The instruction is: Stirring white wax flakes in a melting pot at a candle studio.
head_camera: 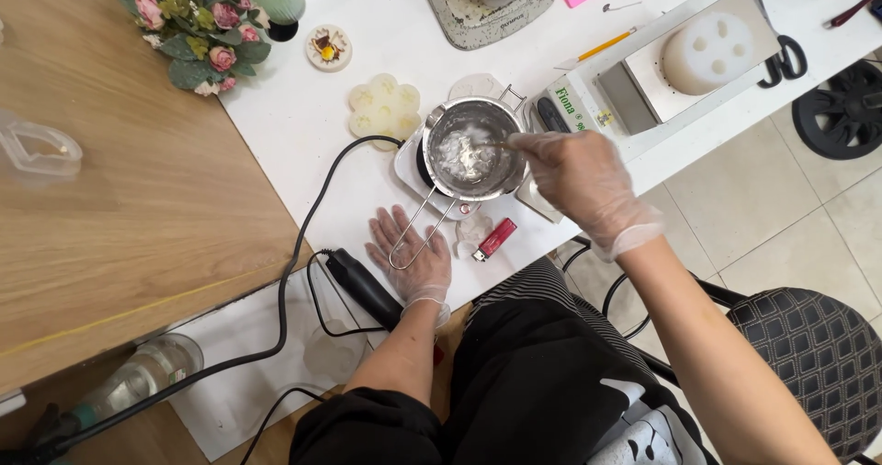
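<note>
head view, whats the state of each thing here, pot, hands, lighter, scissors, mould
metal pot: upright on the small hot plate, white lumps inside
right hand: gloved, holding a thin stick in the pot
left hand: gloved, flat on the white table
red lighter: lying flat
scissors: closed
flower mould: lying flat

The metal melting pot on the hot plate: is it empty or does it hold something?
Not empty. The metal pot holds a white, partly clumped mass, and the right hand holds a thin stick in it.
</note>
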